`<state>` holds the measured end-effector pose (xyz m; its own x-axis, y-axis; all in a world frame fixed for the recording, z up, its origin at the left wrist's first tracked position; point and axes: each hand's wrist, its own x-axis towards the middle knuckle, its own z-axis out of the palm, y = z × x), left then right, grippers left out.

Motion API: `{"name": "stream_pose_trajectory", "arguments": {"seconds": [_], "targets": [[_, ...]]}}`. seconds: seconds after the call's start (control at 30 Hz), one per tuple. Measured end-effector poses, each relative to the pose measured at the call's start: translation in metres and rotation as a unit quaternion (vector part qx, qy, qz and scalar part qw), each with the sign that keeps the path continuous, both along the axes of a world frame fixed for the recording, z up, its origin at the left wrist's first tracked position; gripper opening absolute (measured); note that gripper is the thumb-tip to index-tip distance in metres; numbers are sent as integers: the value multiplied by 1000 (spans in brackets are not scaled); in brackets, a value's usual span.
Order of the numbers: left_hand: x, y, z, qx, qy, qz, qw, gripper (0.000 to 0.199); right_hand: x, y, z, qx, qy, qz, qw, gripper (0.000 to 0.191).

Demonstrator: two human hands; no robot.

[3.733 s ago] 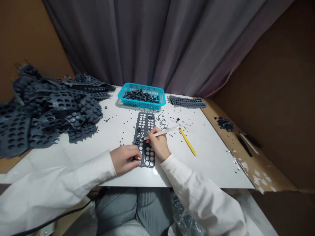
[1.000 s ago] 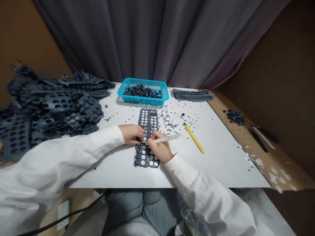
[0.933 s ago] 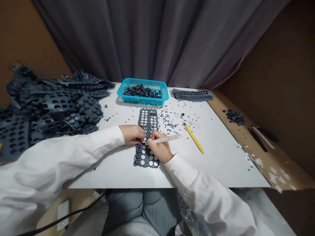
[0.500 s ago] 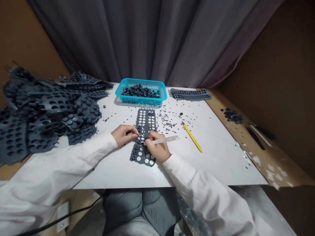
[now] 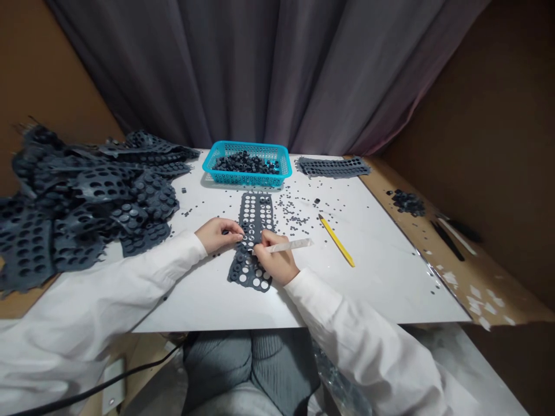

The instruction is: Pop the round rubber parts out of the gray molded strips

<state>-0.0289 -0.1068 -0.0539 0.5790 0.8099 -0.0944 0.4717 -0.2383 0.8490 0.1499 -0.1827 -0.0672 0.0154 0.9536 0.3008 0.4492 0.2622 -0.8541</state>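
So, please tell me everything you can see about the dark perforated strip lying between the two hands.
The dark strip is a long, thin grey sheet, rubbery in look, punched with rows of round holes. Most far holes show the white table through them; several near ones hold small dark rings. It lies flat, running away from the person toward the blue basket. The left hand touches its left edge, and the right hand, holding a pale stick, rests on its right side.

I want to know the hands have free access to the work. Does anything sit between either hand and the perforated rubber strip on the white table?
Nothing visible does. The left hand touches the perforated rubber strip at its left edge, and the right hand rests on it, gripping a pale stick tool.
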Motion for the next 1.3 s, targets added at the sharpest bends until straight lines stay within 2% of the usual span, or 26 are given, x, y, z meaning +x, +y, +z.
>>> {"name": "stream_pose_trajectory", "arguments": {"seconds": [0.13,0.3,0.37,0.5,0.63,0.73,0.9,1.13,1.2,1.3], "targets": [[-1,4,3,-35,-1,-51,998,23,1,0,-1,-18,13,-1,1000,26],[-1,1,7,-39,-5,-80,996,28,3,-3,0,-22,35,-2,999,26],[-1,-5,10,-7,-1,-74,997,30,3,-4,2,-19,39,0,999,26],[-3,-27,16,123,9,-24,992,19,3,-12,5,-24,50,5,998,25],[-8,-47,13,166,45,-65,983,18,2,-24,8,-45,49,26,997,24],[-12,-55,9,192,63,-65,977,23,2,-29,10,-57,31,54,996,24],[-12,-55,8,205,65,-64,974,25,2,-28,9,-63,47,36,996,25],[-7,-50,16,203,84,-3,976,6,1,-24,7,-75,68,-8,995,23],[-6,-50,17,203,83,-12,976,7,0,-23,8,-69,58,-5,996,23],[-6,-48,17,201,76,-61,975,13,0,-22,8,-70,54,2,996,20]]}}
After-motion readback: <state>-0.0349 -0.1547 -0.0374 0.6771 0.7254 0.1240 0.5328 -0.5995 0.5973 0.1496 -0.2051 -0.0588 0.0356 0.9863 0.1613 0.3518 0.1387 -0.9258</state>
